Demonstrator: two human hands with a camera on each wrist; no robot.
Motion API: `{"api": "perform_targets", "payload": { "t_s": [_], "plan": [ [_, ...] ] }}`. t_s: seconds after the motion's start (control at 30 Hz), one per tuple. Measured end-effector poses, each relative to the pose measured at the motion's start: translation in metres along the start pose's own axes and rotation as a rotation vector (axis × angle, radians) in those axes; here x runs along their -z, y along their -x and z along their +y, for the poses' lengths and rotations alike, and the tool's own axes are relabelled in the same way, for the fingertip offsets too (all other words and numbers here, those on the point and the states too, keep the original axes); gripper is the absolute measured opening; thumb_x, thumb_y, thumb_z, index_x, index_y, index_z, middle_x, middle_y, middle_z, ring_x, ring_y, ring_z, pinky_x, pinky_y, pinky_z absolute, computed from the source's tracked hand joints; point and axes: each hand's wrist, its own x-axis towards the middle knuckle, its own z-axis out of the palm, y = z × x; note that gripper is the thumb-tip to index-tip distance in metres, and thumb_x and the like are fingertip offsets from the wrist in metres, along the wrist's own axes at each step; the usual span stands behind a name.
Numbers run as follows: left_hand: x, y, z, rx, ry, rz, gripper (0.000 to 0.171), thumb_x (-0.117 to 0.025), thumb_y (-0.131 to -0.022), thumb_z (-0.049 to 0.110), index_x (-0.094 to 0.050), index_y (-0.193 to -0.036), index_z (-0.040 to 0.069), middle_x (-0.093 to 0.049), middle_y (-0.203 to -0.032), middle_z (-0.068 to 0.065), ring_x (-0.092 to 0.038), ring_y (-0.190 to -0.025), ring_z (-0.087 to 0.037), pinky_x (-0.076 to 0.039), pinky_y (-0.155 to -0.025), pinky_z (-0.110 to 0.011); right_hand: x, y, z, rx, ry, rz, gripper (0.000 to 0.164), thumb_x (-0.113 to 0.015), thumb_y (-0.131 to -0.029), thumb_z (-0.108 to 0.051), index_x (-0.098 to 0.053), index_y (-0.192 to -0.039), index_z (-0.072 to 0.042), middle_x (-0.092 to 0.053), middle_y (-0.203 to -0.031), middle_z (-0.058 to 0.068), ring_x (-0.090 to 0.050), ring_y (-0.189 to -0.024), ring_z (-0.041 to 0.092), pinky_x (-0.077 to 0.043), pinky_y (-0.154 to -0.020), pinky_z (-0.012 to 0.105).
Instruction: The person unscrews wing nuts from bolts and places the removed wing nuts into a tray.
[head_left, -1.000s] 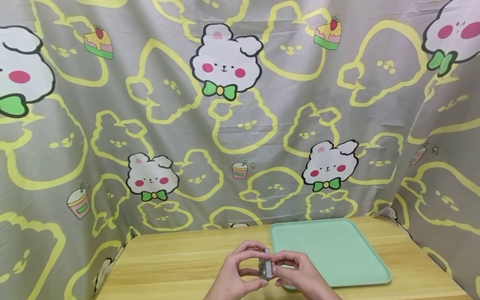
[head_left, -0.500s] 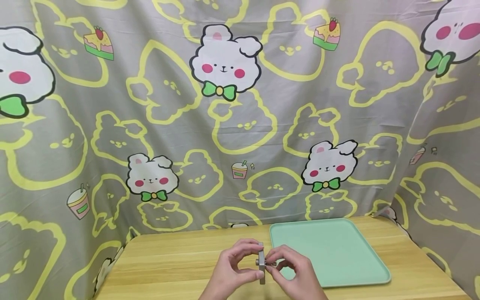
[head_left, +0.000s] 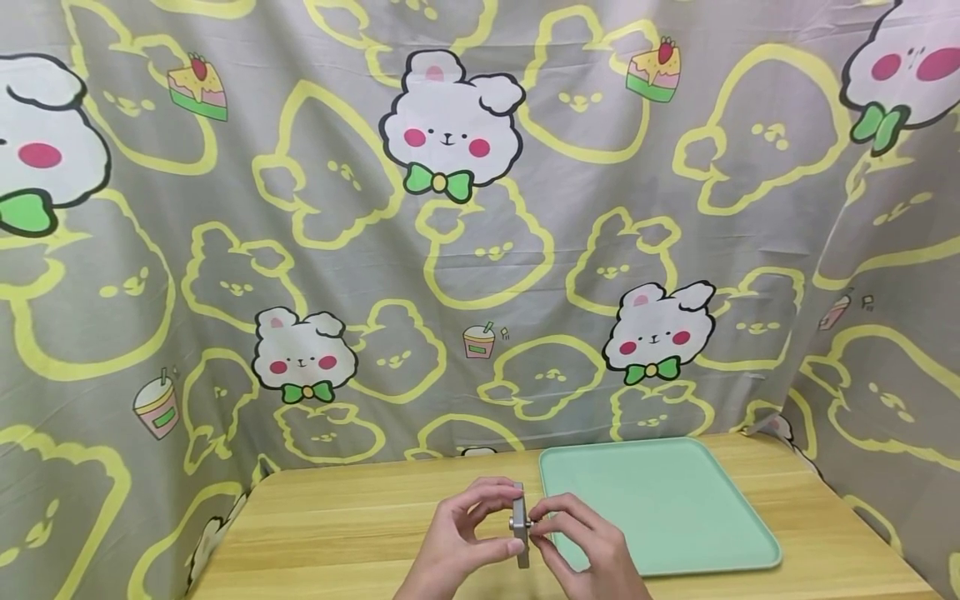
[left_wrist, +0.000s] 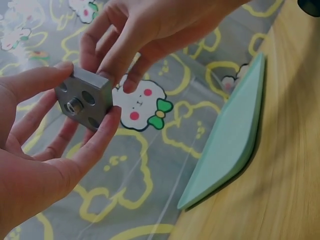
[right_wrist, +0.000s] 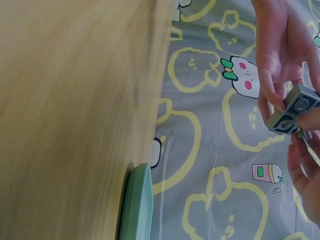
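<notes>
A square grey metal block with several round holes is held on edge by my left hand, fingers on its top and thumb low on its side. A socket-head bolt runs through one hole, its head facing left. On the block's other side, the bolt's threads show in the right wrist view. There, my right hand pinches the bolt's end with thumb and fingertips. Whether a nut lies between those fingers, I cannot tell.
A pale green tray lies on the wooden table, just beyond and to the right of my right hand. A grey curtain with cartoon bunnies hangs behind and at both sides of the table.
The block was turned more side-on between both hands a second ago. Since then my right hand has moved off its face to the bolt's end, and its fingers have drawn closer to the block.
</notes>
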Motion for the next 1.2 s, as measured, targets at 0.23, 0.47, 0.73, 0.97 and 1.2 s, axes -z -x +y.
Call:
{"api": "perform_targets", "payload": {
  "t_s": [0.23, 0.47, 0.73, 0.97, 1.2],
  "plan": [
    [0.001, 0.002, 0.002, 0.0, 0.0, 0.019, 0.051, -0.08, -0.085, -0.003, -0.061, -0.132, -0.008, -0.049, -0.142, -0.017, -0.053, -0.131, -0.023, -0.061, -0.094, -0.044, 0.009, -0.008, -0.014, -0.45, -0.156, -0.066, 0.038, -0.081, -0.087, -0.003, -0.069, -0.119, -0.017, -0.068, -0.118, 0.002, -0.066, -0.106, 0.017, -0.061, -0.079, 0.027],
    [-0.004, 0.001, 0.003, -0.037, -0.046, -0.005, 0.049, -0.081, -0.082, -0.005, -0.065, -0.128, -0.004, -0.047, -0.14, -0.022, -0.053, -0.13, -0.026, -0.062, -0.091, -0.047, 0.019, -0.015, -0.011, -0.996, -0.462, -0.079, 0.029, -0.07, -0.099, -0.017, -0.067, -0.121, 0.002, -0.067, -0.116, 0.015, -0.071, -0.102, 0.02, -0.064, -0.08, 0.034],
    [-0.009, 0.001, 0.001, -0.056, -0.131, -0.025, 0.045, -0.083, -0.081, -0.002, -0.07, -0.124, 0.003, -0.049, -0.138, -0.02, -0.054, -0.124, -0.027, -0.064, -0.087, -0.043, 0.023, -0.011, 0.001, -1.122, -0.645, -0.168, 0.034, -0.063, -0.104, -0.021, -0.066, -0.124, 0.005, -0.071, -0.113, 0.01, -0.072, -0.096, 0.025, -0.064, -0.077, 0.033],
    [-0.012, 0.002, -0.002, -0.072, -0.174, -0.038, 0.041, -0.084, -0.083, 0.003, -0.071, -0.122, 0.002, -0.052, -0.137, -0.017, -0.053, -0.125, -0.024, -0.064, -0.085, -0.039, 0.024, -0.011, 0.0, -1.11, -0.644, -0.189, 0.028, -0.065, -0.101, -0.015, -0.067, -0.119, 0.006, -0.07, -0.11, 0.009, -0.071, -0.093, 0.023, -0.064, -0.076, 0.032],
    [-0.012, 0.002, -0.003, -0.086, -0.172, -0.039, 0.043, -0.084, -0.082, 0.001, -0.071, -0.123, 0.004, -0.053, -0.137, -0.017, -0.054, -0.124, -0.025, -0.064, -0.084, -0.041, 0.023, -0.009, -0.001, -1.055, -0.629, -0.182, 0.026, -0.066, -0.1, -0.01, -0.065, -0.116, 0.01, -0.068, -0.11, 0.01, -0.073, -0.092, 0.021, -0.065, -0.076, 0.033]
  ]
}}
